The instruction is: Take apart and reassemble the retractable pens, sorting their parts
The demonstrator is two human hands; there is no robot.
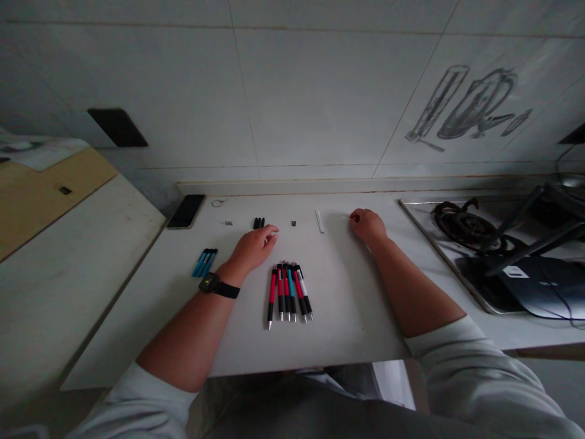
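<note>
My left hand [256, 245], with a black watch on its wrist, rests on the white table. Its fingers are loosely stretched, slightly apart and hold nothing. Just beyond it lie several black pen grips [259, 223]. My right hand [368, 227] lies on the table with fingers curled in; nothing shows in them. Left of it are thin white refill tubes [319, 222] and small dark pieces [294, 224]. Between my arms several assembled pens [287, 292], red, teal and white with black grips, lie in a row, tips toward me. Several teal pen barrels [205, 263] lie left of my left wrist.
A phone [186, 211] lies at the table's back left, near a thin ring [219, 202] and tiny metal springs [229, 223]. At right, a metal-rimmed tray [450, 259] holds a coiled black cable [457, 222] and dark equipment [543, 283]. A tiled wall [315, 97] rises behind.
</note>
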